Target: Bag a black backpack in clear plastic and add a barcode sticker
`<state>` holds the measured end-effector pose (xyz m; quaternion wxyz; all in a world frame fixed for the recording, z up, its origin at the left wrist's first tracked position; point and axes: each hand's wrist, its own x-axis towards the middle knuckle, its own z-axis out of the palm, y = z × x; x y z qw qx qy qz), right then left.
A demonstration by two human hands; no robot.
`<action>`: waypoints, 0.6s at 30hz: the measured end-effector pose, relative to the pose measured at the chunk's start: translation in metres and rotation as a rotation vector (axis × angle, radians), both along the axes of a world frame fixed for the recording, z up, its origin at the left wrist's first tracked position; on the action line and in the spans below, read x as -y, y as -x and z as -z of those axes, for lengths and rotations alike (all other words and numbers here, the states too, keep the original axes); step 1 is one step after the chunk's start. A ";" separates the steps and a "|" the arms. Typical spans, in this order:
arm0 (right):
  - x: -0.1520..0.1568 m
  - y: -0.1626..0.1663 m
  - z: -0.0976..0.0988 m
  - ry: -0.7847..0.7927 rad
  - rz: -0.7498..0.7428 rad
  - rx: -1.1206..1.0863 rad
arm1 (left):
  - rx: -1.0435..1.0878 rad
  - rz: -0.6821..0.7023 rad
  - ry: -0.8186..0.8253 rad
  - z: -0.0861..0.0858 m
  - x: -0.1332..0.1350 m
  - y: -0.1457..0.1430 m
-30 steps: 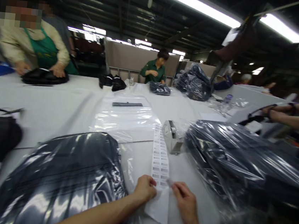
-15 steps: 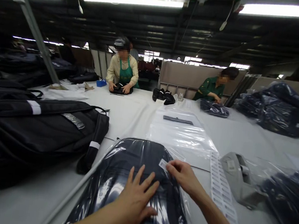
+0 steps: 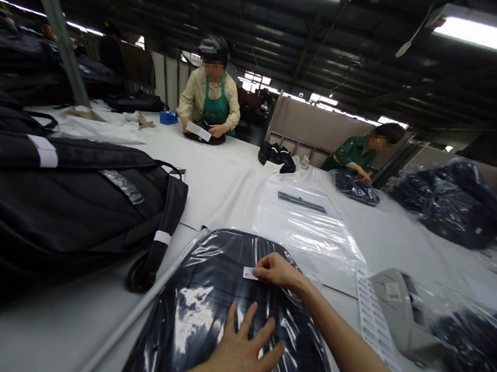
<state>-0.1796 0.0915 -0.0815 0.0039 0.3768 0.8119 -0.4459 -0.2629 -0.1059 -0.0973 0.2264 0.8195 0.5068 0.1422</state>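
Observation:
In front of me lies a dark backpack in a clear plastic bag (image 3: 201, 299), its film shiny and drawn over the rounded top. My left hand (image 3: 240, 348) rests on the film, palm down with fingers spread. Between the thumb and fingers of my right hand (image 3: 273, 269) is a small white sticker (image 3: 249, 273) with tiny print. It is over the upper part of the bagged backpack; whether it touches the film I cannot tell. To the right, a sheet of stickers (image 3: 374, 317) lies on the white table (image 3: 216, 191).
A black backpack (image 3: 72, 209) fills the left side. A grey tape dispenser (image 3: 408, 315) and bagged dark goods (image 3: 476, 340) are at right. Beyond lies a flat clear plastic bag (image 3: 307, 222). Two co-workers (image 3: 213, 99) handle items across the table.
My right hand has carried the sticker left, from the backpack's right edge toward its upper middle. My left hand sits a little lower in view. The view has tilted, and one co-worker now holds a white strip.

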 end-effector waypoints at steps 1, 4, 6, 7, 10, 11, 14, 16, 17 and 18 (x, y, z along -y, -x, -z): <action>0.000 0.001 0.000 -0.018 -0.004 0.017 | -0.008 -0.032 -0.030 -0.003 -0.002 0.002; 0.001 0.004 0.001 -0.087 -0.013 0.061 | -0.082 -0.239 -0.171 -0.013 -0.017 0.018; 0.002 0.006 0.001 -0.144 -0.013 0.090 | -0.161 -0.320 -0.237 -0.012 -0.030 0.034; 0.003 0.006 0.002 -0.179 -0.005 0.105 | -0.202 -0.316 -0.237 -0.009 -0.036 0.042; 0.010 0.004 0.003 -0.310 0.075 0.148 | -0.271 -0.243 -0.158 0.007 -0.046 0.060; 0.015 0.002 0.004 -0.366 0.107 0.151 | -0.274 -0.230 -0.136 0.012 -0.047 0.064; 0.032 -0.007 0.009 -0.587 0.005 0.096 | -0.249 -0.216 -0.106 0.021 -0.045 0.067; 0.041 -0.015 0.014 -0.715 -0.169 0.058 | -0.225 -0.203 -0.079 0.021 -0.045 0.067; 0.044 -0.021 0.017 -0.750 -0.225 0.052 | -0.212 -0.189 -0.065 0.020 -0.045 0.068; 0.046 -0.029 0.018 -0.763 -0.234 0.053 | -0.197 -0.167 -0.054 0.018 -0.046 0.071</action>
